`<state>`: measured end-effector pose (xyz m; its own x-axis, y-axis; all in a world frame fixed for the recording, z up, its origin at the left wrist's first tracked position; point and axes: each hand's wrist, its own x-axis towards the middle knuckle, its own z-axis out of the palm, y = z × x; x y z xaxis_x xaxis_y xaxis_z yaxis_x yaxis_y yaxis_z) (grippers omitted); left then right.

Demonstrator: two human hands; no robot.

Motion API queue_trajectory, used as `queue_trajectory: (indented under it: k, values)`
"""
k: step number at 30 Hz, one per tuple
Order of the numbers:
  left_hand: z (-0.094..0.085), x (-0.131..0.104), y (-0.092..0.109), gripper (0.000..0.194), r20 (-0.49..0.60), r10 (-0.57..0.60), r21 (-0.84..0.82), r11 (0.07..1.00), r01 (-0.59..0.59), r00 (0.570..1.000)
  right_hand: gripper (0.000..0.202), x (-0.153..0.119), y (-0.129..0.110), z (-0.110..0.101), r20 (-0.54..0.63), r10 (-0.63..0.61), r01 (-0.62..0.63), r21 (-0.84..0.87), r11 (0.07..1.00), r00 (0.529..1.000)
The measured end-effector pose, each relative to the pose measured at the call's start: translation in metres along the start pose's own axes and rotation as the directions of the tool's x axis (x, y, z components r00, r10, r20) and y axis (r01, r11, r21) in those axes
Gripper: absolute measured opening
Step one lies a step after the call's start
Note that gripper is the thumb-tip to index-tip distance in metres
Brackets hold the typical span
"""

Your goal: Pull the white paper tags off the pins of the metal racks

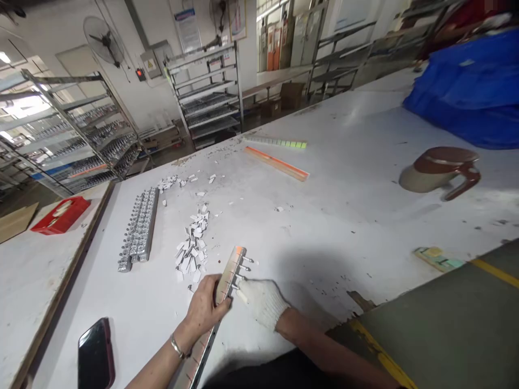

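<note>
Metal strip, long and narrow with small pins along its right edge, lies at my 6 o'clock on the white table, its far end orange-tinted. I read the left hand, bare with a bracelet at the wrist, as clasped around the strip near its middle, fingers curled over the edge. The right hand, in a white knit glove, is pinched on one pin at the strip's right side. Just beyond, at 11 o'clock, sits a pile of white scraps; further at 10 o'clock lies a filled silver rack. A dark phone rests at 8 o'clock near the table edge. An orange strip and a pale green strip lie at 12 o'clock. A brown jug lies tipped at 2 o'clock, blue sheeting behind it. Table surface is scuffed and chipped. Wire shelving and a wall fan stand beyond.
</note>
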<state>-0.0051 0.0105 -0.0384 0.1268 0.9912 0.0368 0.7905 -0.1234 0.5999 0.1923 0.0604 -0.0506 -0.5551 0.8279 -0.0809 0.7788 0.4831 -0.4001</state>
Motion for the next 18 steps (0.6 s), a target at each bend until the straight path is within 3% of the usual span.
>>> queue_trajectory:
  k: [3, 8, 11, 14, 16, 18]
  values:
    - [0.000, 0.007, -0.005, 0.036, 0.020, -0.035, -0.032, 0.999, 0.036, 0.999, 0.022, 0.000, 0.003, 0.004, 0.011, 0.019, -0.018, -0.065, 0.998, 1.000]
    - [-0.005, 0.022, -0.016, 0.039, -0.031, -0.124, 0.036, 0.991, 0.125, 0.992, 0.029, -0.001, 0.010, 0.005, -0.132, 0.003, -0.005, -0.014, 1.000, 0.991]
    - [-0.008, 0.021, -0.009, 0.056, -0.087, 0.067, 0.151, 0.987, -0.053, 0.994, 0.027, -0.003, 0.006, -0.007, -0.159, -0.025, 0.023, -0.018, 1.000, 0.987]
    - [-0.013, 0.015, 0.010, 0.050, -0.001, 0.379, 0.194, 0.908, -0.372, 0.925, 0.027, -0.005, -0.001, -0.021, -0.125, -0.111, 0.103, -0.071, 0.992, 0.986]
    - [-0.017, 0.011, 0.023, 0.038, 0.074, 0.464, 0.158, 0.869, -0.470, 0.883, 0.026, -0.006, -0.003, -0.024, -0.134, -0.174, 0.160, -0.104, 0.982, 0.976]
    - [-0.021, 0.008, 0.032, 0.027, 0.100, 0.464, 0.180, 0.862, -0.474, 0.880, 0.025, -0.009, -0.004, -0.022, -0.158, -0.216, 0.195, -0.137, 0.971, 0.964]
